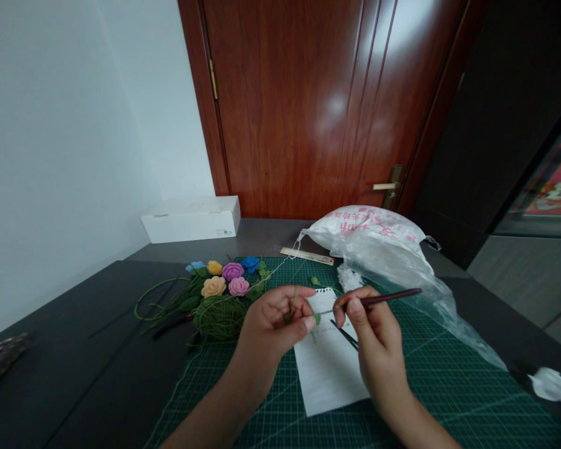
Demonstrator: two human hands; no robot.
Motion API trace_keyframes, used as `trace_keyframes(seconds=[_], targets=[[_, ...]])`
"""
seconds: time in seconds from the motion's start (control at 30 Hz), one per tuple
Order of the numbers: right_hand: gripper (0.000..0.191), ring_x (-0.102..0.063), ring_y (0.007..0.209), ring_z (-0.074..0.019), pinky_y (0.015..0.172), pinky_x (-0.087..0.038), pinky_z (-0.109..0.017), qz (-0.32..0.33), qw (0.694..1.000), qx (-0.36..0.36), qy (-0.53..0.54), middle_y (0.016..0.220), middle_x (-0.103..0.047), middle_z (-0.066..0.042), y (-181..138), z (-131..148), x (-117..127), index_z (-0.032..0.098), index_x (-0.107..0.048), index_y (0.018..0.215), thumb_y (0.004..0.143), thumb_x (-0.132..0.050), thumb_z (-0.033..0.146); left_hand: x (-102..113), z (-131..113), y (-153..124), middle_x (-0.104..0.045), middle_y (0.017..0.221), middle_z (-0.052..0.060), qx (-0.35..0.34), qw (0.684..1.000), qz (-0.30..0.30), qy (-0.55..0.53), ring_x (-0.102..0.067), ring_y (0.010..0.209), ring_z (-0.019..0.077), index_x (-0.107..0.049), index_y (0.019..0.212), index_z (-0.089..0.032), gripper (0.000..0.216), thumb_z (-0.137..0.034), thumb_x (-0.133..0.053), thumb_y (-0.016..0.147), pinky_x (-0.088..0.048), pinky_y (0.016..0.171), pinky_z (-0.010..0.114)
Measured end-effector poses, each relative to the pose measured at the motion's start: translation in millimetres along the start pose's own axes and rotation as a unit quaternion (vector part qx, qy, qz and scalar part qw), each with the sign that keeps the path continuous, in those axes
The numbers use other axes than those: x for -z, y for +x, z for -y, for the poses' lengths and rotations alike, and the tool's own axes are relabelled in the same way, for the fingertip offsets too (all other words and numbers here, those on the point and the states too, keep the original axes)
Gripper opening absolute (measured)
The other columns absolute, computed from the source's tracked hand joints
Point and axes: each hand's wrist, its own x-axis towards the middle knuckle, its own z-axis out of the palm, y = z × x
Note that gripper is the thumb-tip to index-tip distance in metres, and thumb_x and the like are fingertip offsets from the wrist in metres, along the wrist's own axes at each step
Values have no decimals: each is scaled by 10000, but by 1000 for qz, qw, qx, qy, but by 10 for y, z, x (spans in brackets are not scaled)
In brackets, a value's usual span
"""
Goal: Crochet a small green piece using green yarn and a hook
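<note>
My left hand [280,318] pinches a small green crochet piece [316,318] between thumb and fingers, with green yarn running over the fingers. In my right hand [374,324] is a crochet hook [393,296] with a dark reddish handle. Its thin metal shaft points left and reaches the green piece. Whether its tip sits in a loop is too small to tell. Under both hands lies a white notebook sheet [327,380], and dark slim tweezers or scissors [345,335] rest on it. Left of my hands is a green yarn ball [219,318].
Crocheted flowers [232,272] in several colours lie behind the yarn ball. A green cutting mat [430,374] covers the dark table. Further back are a ruler [307,255], a white box [191,219] and a plastic bag [374,227] of white stuffing. A small green piece [315,281] lies beyond the sheet.
</note>
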Motion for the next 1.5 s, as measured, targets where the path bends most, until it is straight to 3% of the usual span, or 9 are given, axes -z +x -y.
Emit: trace_keyframes(seconds=[0.13,0.23,0.4,0.5,0.6,0.67,0.8,1.07,1.5], targets=[[356,-523,645,-150,649,-460,-312,48,951,-196,235,670,-560,10,26,-26,-116,207,-573,725,920,-662,491,10,32,7,-672,700,-4,20,998,14,-54,-537,592,103,-813,954,-181,274,-117,-831,689,-406,574,241],[330,-530,667,-146,672,-480,-302,70,937,-210,269,686,-581,20,1,-34,-189,218,-566,741,870,-740,467,3,49,-12,-723,748,27,22,998,11,-58,-579,637,123,-819,963,-184,258,-135,-830,711,-426,595,252],[155,-620,756,-181,707,-496,-331,55,996,42,48,779,-664,7,8,-42,-95,252,-597,799,896,-715,277,-39,53,-44,-675,730,-10,-6,999,-32,-35,-541,634,102,-820,1045,-226,336,-122,-837,726,-430,612,240],[131,-643,762,-219,752,-512,-413,68,956,236,-163,807,-704,-6,27,-30,13,299,-680,892,865,-711,174,-62,44,-58,-646,714,-26,10,996,-23,-82,-509,599,81,-802,1122,-232,432,-123,-853,708,-403,597,229],[238,-652,742,-214,757,-520,-425,68,933,300,-185,809,-715,5,12,-2,38,327,-685,989,876,-670,117,-56,29,-72,-657,750,-10,93,979,24,-178,-515,608,78,-794,1143,-205,499,-139,-882,656,-393,601,225],[212,-663,766,-205,742,-523,-399,71,951,280,-108,830,-712,3,-17,10,5,312,-680,992,899,-651,124,-33,21,-77,-693,831,24,148,965,43,-215,-559,677,96,-791,1147,-190,527,-139,-898,633,-409,641,228],[53,-669,822,-207,726,-519,-358,22,991,114,71,840,-686,-19,-71,19,-79,270,-664,956,969,-618,249,15,22,-64,-710,870,45,179,954,57,-235,-633,803,149,-789,1149,-187,546,-127,-905,619,-398,657,223],[257,-570,636,-162,684,-516,-348,68,950,-66,296,695,-587,6,-17,74,-141,230,-620,802,1020,-522,324,43,32,-16,-716,852,41,155,951,108,-245,-652,798,165,-802,1070,-201,414,-131,-864,667,-378,644,239],[96,-657,794,-185,728,-473,-330,57,976,45,207,802,-679,-8,-39,59,-104,253,-613,987,1032,-543,301,82,96,-6,-699,891,65,167,944,113,-262,-574,749,115,-791,1114,-173,421,-110,-852,702,-370,610,200]])
